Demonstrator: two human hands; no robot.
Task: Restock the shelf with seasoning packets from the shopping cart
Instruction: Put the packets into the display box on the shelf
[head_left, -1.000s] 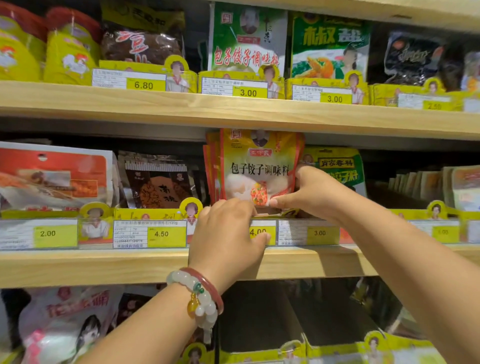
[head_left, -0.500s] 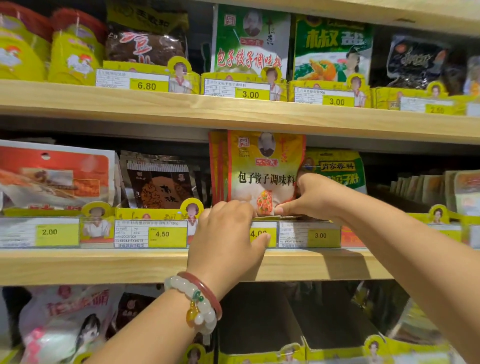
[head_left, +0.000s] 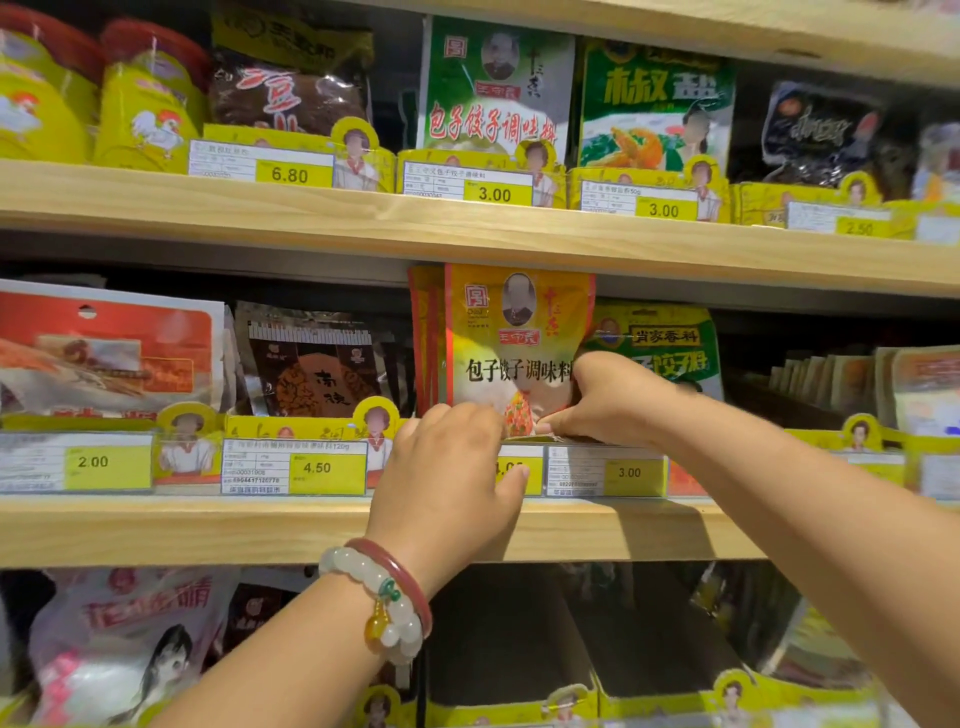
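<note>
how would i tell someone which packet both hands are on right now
Look at the middle wooden shelf, near its centre. The yellow seasoning packet stands upright there, front of a red-edged stack, between a dark packet and a green one. Only it has black lettering on yellow.

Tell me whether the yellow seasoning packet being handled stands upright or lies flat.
Upright: the yellow seasoning packet stands face-out on the middle wooden shelf, both hands at its base.

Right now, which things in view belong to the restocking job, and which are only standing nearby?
Job:
- yellow seasoning packets, upright on the middle shelf
- left hand and right hand, both at the packets' lower edge

Nearby:
- green packet
- dark packet
- red packet
- price tags
</note>
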